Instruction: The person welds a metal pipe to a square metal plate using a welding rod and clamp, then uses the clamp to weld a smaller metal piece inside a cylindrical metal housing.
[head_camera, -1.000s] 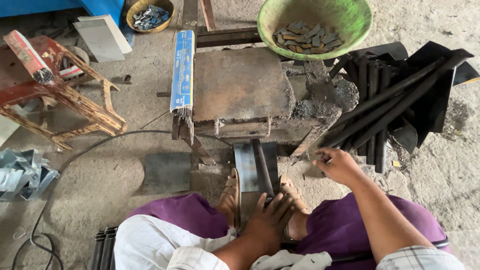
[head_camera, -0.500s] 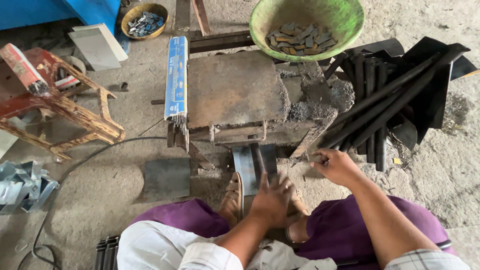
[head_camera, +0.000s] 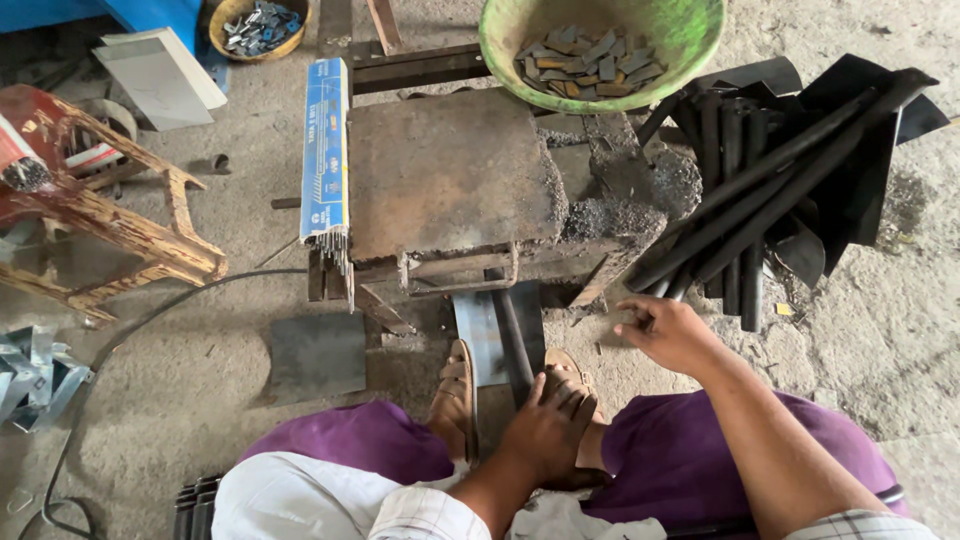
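Observation:
I sit on the floor with both sandalled feet against a rusty steel block (head_camera: 450, 175). A grey metal plate (head_camera: 480, 330) with a black rod (head_camera: 513, 340) lying on it runs between my feet. My left hand (head_camera: 548, 428) rests on the near end of the plate and rod, fingers curled over them beside my right foot. My right hand (head_camera: 672, 335) hovers low to the right with fingers spread and nothing in it. Its fingertips are close to the near ends of a pile of black rods (head_camera: 760, 195).
A green basin (head_camera: 700, 45) of small metal pieces stands behind the block. A blue box of welding rods (head_camera: 325, 150) lies along its left side. A dark flat plate (head_camera: 318, 355), a cable (head_camera: 150, 320), a red wooden stool (head_camera: 110, 215) and a small bowl of bits (head_camera: 258, 22) are at the left.
Both hands stay where they were. Only the view has drifted slightly.

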